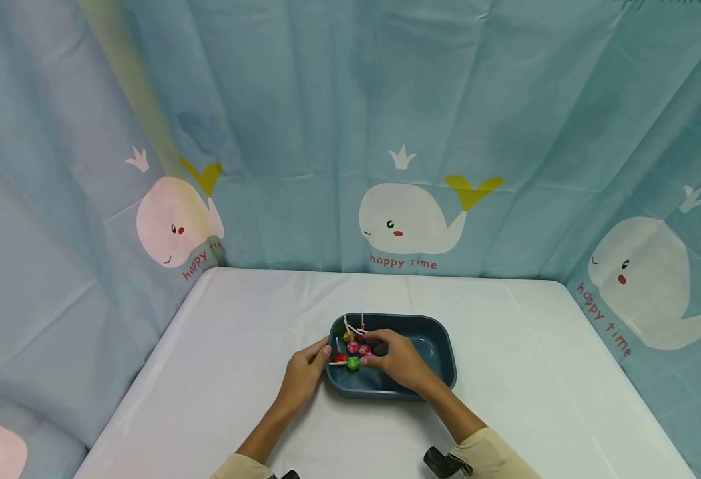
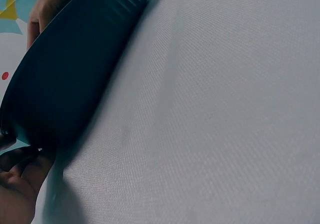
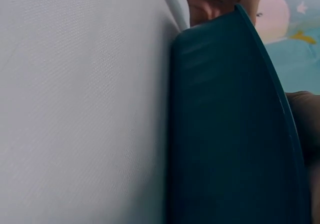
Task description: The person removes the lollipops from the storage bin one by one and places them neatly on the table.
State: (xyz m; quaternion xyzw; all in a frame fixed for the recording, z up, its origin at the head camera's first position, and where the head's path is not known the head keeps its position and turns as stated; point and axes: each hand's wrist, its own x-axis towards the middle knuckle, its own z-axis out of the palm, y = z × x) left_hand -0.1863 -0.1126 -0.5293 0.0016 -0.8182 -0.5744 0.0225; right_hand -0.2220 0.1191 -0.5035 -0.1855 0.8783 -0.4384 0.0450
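A dark blue-green rectangular tray (image 1: 440,332) rests on the white table. Lollipops with red, pink, yellow and green wrappers and white sticks lie bunched in its left part, among them a green lollipop (image 1: 353,363) and a red lollipop (image 1: 341,358). My left hand (image 1: 303,374) grips the left end of the tray, thumb over the rim; in the left wrist view its fingers are at the tray's corner. Reaching inside, my right hand (image 1: 401,359) has thumb and fingers curled round a pink lollipop (image 1: 365,350). The tray wall hides those fingertips in the right wrist view.
White cloth covers the tabletop (image 1: 254,319). Behind it and along the sides hangs a light blue curtain (image 1: 302,133) with whale prints. A black wrist-worn device (image 1: 440,462) sits by the right sleeve.
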